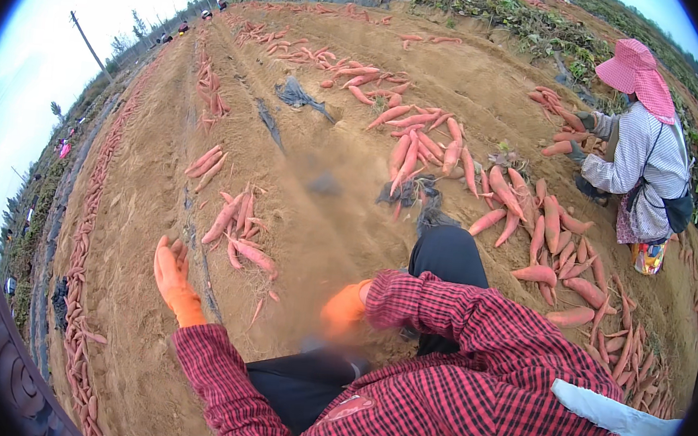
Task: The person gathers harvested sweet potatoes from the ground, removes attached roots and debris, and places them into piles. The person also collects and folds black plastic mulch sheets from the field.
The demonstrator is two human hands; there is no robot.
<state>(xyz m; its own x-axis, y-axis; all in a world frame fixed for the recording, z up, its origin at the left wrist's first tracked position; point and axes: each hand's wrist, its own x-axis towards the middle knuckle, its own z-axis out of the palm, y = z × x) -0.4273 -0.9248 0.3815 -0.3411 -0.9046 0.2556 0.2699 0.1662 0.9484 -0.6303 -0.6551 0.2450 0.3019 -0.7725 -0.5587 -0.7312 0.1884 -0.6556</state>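
My left hand [174, 278], in an orange glove, is raised over the soil with its fingers apart and nothing in it. Just right of it lies a small cluster of red-skinned sweet potatoes [239, 217] with thin roots. My right hand [342, 309], also gloved in orange, is blurred low in front of my knees; its fingers and anything in them cannot be made out. A blurred dark scrap [325, 183] shows beyond it, amid blurred soil. A larger heap of sweet potatoes [550, 228] lies to the right of my knee.
A co-worker [636, 151] in a pink sun hat crouches at right, gloved hands on sweet potatoes. Torn black plastic film [301, 97] lies on the soil ahead. A long row of sweet potatoes [85, 237] runs along the left. Green vines [501, 15] lie beyond; distant people are in the field.
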